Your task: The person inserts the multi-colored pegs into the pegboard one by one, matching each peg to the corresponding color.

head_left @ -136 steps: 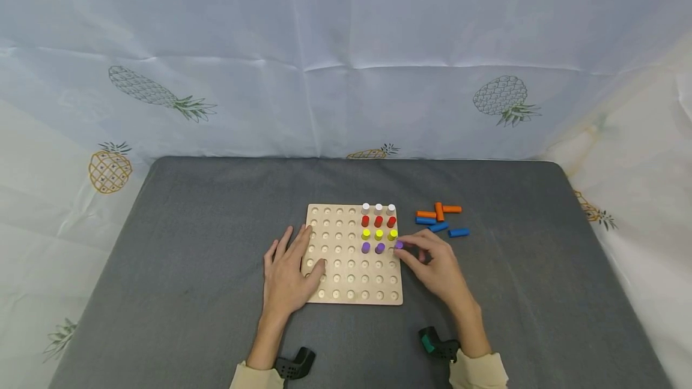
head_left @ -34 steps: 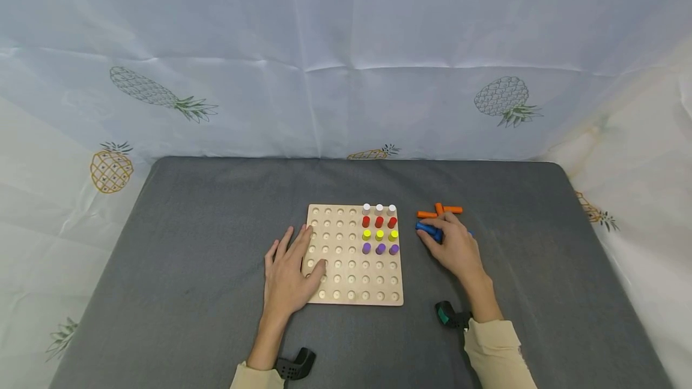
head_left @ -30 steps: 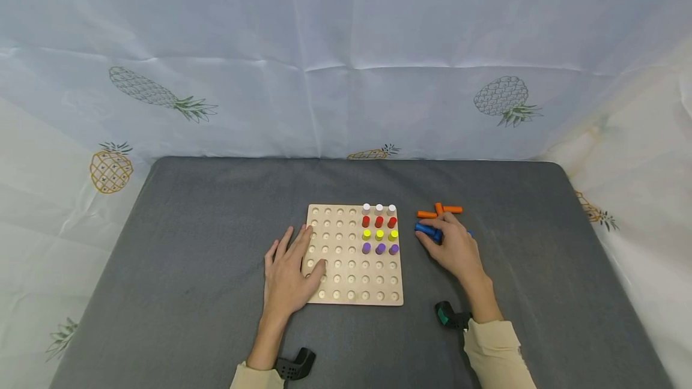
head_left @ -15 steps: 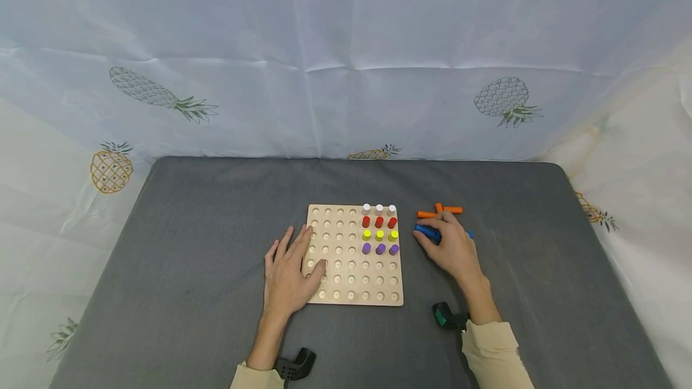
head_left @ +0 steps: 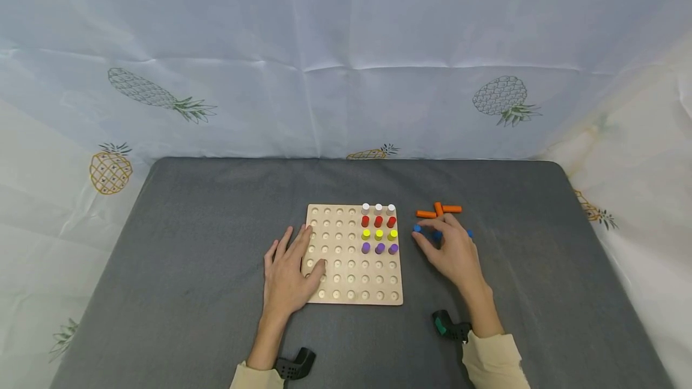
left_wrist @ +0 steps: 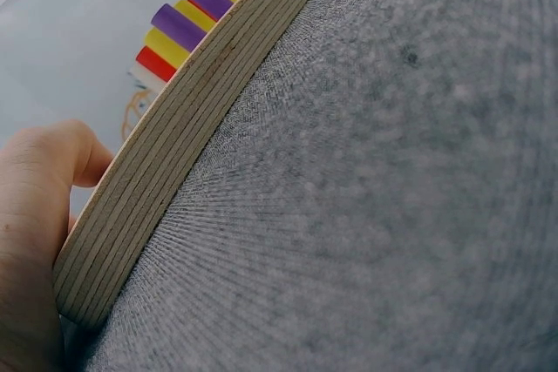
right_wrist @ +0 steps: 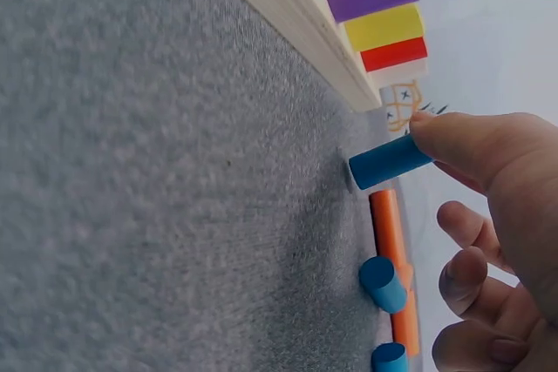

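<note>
My right hand (head_left: 451, 251) pinches a blue peg (right_wrist: 388, 161) between thumb and index finger, to the right of the pegboard (head_left: 345, 271). The peg stands nearly upright close over the tablecloth, its round top showing in the head view. Under that hand lie two more blue pegs (right_wrist: 384, 283), partly hidden from the head view. My left hand (head_left: 289, 278) rests with fingers spread on the board's left edge. On the board's right side stand rows of three white pegs (head_left: 378, 209), three red pegs (head_left: 378, 221), three yellow pegs (head_left: 379, 235) and three purple pegs (head_left: 380, 248).
Three orange pegs (head_left: 426, 214) lie loose just beyond my right hand. A dark grey cloth covers the table (head_left: 205, 245). Behind it hangs a pale curtain (head_left: 346, 29) with pineapple prints. Each wrist wears a black camera mount (head_left: 296, 364).
The third purple peg, earlier in my right hand, now stands in the board. That hand has moved right to the blue pegs and turned one from lying to upright. My left hand stays put.
</note>
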{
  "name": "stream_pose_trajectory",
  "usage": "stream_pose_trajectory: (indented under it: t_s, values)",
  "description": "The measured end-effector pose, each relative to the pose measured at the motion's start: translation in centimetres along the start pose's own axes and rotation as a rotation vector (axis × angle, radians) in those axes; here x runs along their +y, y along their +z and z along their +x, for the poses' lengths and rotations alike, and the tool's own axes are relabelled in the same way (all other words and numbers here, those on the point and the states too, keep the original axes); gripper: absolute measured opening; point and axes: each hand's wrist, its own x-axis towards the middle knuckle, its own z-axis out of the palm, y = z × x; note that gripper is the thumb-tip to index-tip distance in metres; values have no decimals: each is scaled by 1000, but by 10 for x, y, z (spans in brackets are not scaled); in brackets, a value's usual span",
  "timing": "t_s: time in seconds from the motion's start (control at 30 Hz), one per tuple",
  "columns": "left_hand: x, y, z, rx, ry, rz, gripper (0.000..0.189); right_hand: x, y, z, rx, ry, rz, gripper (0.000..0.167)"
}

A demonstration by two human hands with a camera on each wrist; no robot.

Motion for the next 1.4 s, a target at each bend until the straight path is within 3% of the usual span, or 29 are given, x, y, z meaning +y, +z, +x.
stream_pose_trajectory:
  t_s: [0.43, 1.4]
  values:
    - [-1, 0, 0, -2, 1, -6, 71, -10, -2, -11, 32, -21, 35, 21]
    - [-1, 1, -1, 5, 3, 0, 71, -30, 2, -39, -29, -36, 54, 22]
